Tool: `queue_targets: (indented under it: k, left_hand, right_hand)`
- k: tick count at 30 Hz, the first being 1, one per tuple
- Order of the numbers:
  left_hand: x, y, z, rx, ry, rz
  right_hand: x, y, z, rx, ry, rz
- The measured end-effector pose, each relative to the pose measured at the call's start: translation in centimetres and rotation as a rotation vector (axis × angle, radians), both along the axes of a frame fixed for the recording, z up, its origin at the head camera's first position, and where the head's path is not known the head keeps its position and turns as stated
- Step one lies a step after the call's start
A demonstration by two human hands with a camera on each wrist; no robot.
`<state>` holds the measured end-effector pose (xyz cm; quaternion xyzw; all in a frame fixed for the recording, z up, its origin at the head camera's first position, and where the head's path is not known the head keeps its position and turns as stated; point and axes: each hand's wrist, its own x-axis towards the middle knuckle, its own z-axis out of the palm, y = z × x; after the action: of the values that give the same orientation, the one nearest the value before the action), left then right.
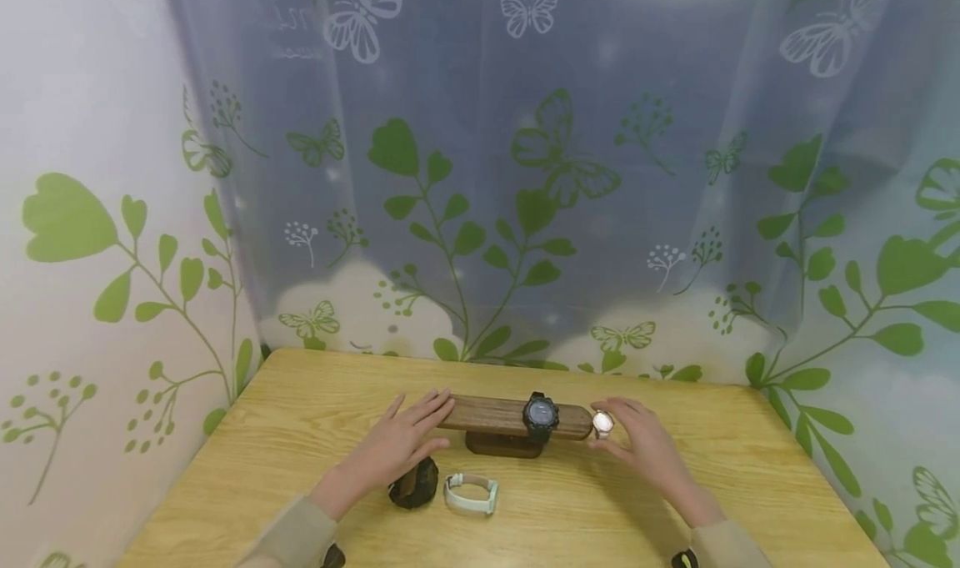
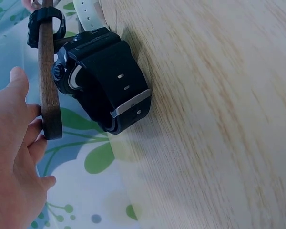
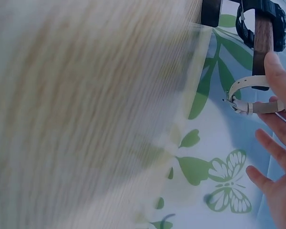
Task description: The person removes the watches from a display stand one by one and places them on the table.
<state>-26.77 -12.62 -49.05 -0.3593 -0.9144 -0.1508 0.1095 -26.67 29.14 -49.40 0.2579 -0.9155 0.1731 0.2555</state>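
A dark wooden watch stand (image 1: 480, 415) has a horizontal bar on a short base. My left hand (image 1: 397, 439) touches the bar's left end, its fingers mostly straight and the thumb apart from the wood. A black digital watch (image 1: 541, 416) is strapped round the bar, right of its middle. At the bar's right end, my right hand (image 1: 648, 447) pinches a small watch (image 1: 602, 423) between thumb and forefinger. Its pale strap (image 3: 253, 82) is buckled into a loop beside the bar's tip; the other fingers spread away.
On the wooden table (image 1: 585, 518), in front of the stand, lie a second black watch (image 1: 414, 485) and a pale mint watch (image 1: 471, 495) with its strap looped. Behind the table hangs a curtain (image 1: 480, 176) printed with leaves and butterflies.
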Motion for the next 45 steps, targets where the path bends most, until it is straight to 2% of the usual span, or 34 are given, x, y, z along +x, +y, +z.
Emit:
queue_targets:
  k: [8,17,21,29,36,45]
  left_hand:
    - [0.2,0.0,0.2,-0.003,-0.005,0.0]
    - [0.1,0.0,0.1,0.005,-0.003,0.005]
    - [0.1,0.0,0.0,0.006,-0.007,0.01]
    - [0.0,0.1,-0.2,0.0,-0.01,0.016]
    - [0.1,0.1,0.0,0.006,-0.026,0.019]
    - [0.2,0.1,0.0,0.002,-0.02,0.018]
  right_hand:
    - [1.4,0.7,-0.1,0.028,0.084,0.036]
    - [3.3,0.4,-0.4,0.087,0.1,0.089]
    - [3.9,0.0,-0.6,0.105,0.088,0.104]
    - [4.8,-1.4,-0.8,0.125,0.01,0.155]
    - [4.8,-3.1,-1.0,0.176,-0.068,0.163]
    - [4.8,-5.1,-0.9,0.232,-0.081,0.222]
